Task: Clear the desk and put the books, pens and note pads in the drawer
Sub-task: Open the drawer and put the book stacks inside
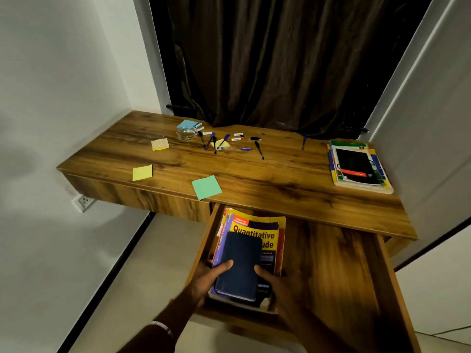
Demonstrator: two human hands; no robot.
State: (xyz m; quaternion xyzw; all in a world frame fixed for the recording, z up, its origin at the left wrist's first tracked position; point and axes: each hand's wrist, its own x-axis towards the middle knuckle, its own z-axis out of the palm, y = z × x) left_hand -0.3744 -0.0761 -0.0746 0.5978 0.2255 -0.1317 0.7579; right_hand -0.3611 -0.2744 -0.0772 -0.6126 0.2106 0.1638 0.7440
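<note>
On the left of the worktop [267, 179] lie the lightest things: a yellow sticky pad [142, 172] near the front edge, a patterned pad [160, 144] farther back, a blue pad [188, 124] beside a small glass bowl [186, 133], and a green sticky pad [206, 187] overhanging the near edge. These look thin and flexible; each is probably best pinched by an edge or slid off the wood, and the green one offers its overhanging corner. The bowl is fragile and should be skirted.

Toward the middle, the pens [224, 145] lie crossed in a loose heap, with one black pen [259, 150] and one blue pen [304, 143] apart to the right. They are light, stiff and likely to roll, so gathering them in a bundle across their barrels seems wise.

In the open drawer [331, 263] below, at its left end, the left hand [209, 275] and right hand [274, 281] grip a dark blue book [240, 266] by its near sides, thumbs on the cover, as it lies on a yellow "Quantitative" textbook [257, 231]. It appears rigid and moderately weighty.

At far right sits a stack of books [359, 166], bulky and likely heavy; two hands under its lowest cover would suit.
</note>
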